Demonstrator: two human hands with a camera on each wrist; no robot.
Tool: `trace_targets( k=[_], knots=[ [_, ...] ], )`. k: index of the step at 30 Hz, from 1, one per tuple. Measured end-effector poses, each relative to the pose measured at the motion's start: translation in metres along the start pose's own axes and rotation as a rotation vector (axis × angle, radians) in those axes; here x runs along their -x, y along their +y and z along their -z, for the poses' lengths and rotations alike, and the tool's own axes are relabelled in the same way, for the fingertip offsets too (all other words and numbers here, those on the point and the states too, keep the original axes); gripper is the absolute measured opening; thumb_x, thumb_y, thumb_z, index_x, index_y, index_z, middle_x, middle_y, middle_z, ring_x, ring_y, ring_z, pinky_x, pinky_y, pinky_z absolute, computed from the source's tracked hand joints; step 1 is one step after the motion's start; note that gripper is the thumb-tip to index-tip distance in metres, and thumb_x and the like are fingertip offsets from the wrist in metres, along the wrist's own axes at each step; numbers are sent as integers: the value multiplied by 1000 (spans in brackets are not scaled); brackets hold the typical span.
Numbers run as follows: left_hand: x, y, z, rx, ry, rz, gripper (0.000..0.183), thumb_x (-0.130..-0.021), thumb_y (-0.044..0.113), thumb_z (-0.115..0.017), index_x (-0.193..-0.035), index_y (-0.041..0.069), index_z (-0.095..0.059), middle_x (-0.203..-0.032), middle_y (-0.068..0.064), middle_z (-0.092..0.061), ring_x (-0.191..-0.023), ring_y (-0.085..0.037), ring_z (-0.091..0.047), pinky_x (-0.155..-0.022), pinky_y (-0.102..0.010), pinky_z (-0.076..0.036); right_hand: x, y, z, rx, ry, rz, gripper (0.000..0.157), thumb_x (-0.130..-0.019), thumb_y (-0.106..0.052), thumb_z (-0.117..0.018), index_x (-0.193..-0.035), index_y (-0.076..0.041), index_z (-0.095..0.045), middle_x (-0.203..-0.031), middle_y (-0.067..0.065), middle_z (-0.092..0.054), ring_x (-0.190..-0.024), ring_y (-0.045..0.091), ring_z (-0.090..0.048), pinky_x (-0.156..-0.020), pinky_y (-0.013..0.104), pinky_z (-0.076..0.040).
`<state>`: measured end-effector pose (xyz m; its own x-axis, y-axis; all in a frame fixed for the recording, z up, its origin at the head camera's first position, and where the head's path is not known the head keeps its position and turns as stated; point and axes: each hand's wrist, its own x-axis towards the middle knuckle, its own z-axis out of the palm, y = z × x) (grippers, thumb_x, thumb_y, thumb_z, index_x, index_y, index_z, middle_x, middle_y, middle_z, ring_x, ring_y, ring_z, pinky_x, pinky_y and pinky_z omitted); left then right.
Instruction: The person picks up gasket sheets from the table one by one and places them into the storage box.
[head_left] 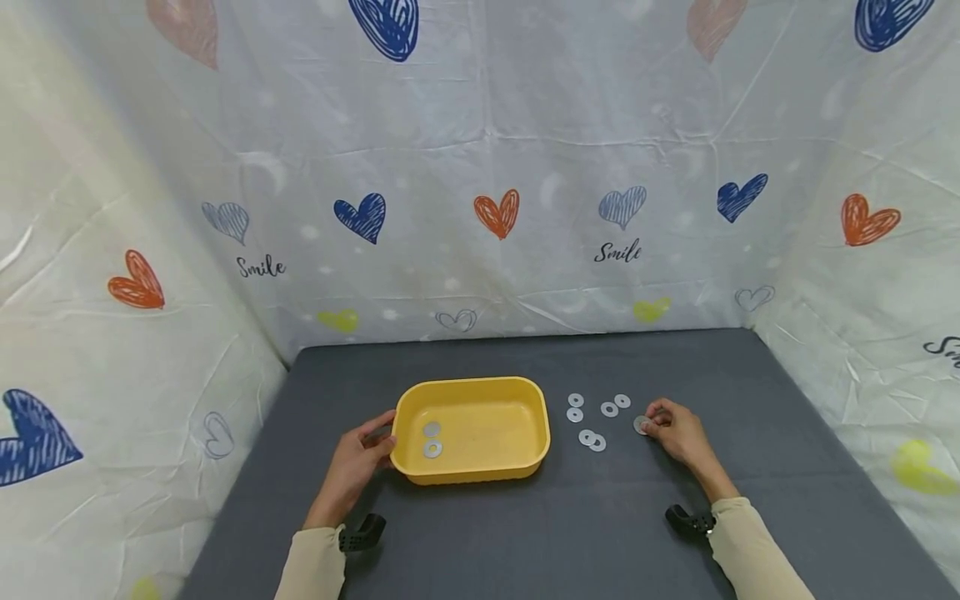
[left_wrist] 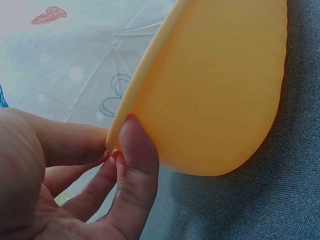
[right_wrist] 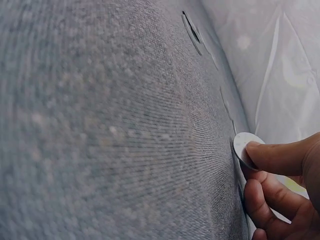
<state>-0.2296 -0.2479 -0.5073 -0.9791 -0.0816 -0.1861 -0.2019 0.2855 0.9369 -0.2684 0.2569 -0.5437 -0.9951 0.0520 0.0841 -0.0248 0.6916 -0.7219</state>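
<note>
My left hand (head_left: pixel 354 463) grips the left end of a yellow plastic tray (head_left: pixel 487 477), thumb and fingers at its rim in the left wrist view. Two flat metal washers (head_left: pixel 432 449) lie inside the tray at its left side. To the right, my right hand (head_left: pixel 678 433) pinches one washer (right_wrist: pixel 243 143) between thumb and fingers, close over the table. Several more washers (head_left: pixel 610 409) lie loose between the tray and that hand, two of them overlapping.
Dark grey cloth covers the table (head_left: pixel 585 533). A white sheet (head_left: pixel 420 283) printed with hearts hangs behind and at both sides. Black straps with devices (head_left: pixel 363 533) sit on both wrists.
</note>
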Motion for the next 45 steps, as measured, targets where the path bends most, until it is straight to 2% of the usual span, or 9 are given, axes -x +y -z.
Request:
trace_targets(
  k=[9, 17, 21, 28, 31, 39, 45],
  knots=[
    [-1, 1, 1, 8, 4, 9, 53, -99, 8, -56, -150, 14, -43, -150, -15, -47, -108, -26, -64, -75, -30, -58, -1, -13, 0, -14, 8, 9, 14, -87, -13, -74, -95, -7, -64, -78, 4, -68, -68, 10, -53, -65, 26, -40],
    [-4, 2, 1, 9, 5, 2, 52, -99, 7, -56, -149, 14, -44, -147, -15, -49, -100, -24, -65, -75, -32, -58, 2, -34, 1, -57, 22, 54, 14, -87, -12, -74, -96, -7, -65, -83, 6, -70, -73, 8, -58, -66, 23, -45],
    [-4, 3, 0, 11, 7, -5, 52, -99, 7, -56, -149, 13, -44, -146, -17, -50, -99, -24, -65, -74, -32, -58, 2, -46, 0, -120, 21, 61, 16, -87, -10, -75, -97, -5, -64, -85, 7, -70, -72, 5, -59, -65, 21, -47],
    [-6, 4, 1, 11, 18, 3, 52, -99, 7, -57, -149, 13, -44, -146, -16, -50, -100, -24, -64, -76, -33, -58, 0, -67, -6, -378, -32, 29, 21, -87, -2, -72, -102, 6, -60, -85, 15, -73, -67, 7, -68, -57, 26, -55],
    [-7, 3, 1, 11, 17, -1, 52, -99, 7, -57, -149, 13, -45, -146, -17, -50, -99, -25, -65, -75, -32, -58, 0, -73, -10, -442, -43, 10, 21, -87, -1, -71, -104, 7, -61, -86, 17, -73, -68, 9, -71, -57, 27, -56],
    [0, -6, -1, 21, 5, 8, 52, -99, 7, -57, -149, 12, -44, -147, -16, -49, -100, -23, -65, -73, -31, -58, 10, -82, -24, -487, -46, -38, 19, -87, -5, -72, -103, 4, -66, -84, 12, -74, -69, 16, -73, -60, 36, -58],
    [3, -4, 2, 26, -3, -12, 51, -100, 8, -55, -149, 13, -44, -148, -15, -48, -105, -26, -65, -74, -32, -58, 10, -94, -32, -542, -67, -23, 24, -88, -9, -72, -108, 5, -66, -91, 21, -71, -74, 25, -74, -65, 44, -59]
  ],
)
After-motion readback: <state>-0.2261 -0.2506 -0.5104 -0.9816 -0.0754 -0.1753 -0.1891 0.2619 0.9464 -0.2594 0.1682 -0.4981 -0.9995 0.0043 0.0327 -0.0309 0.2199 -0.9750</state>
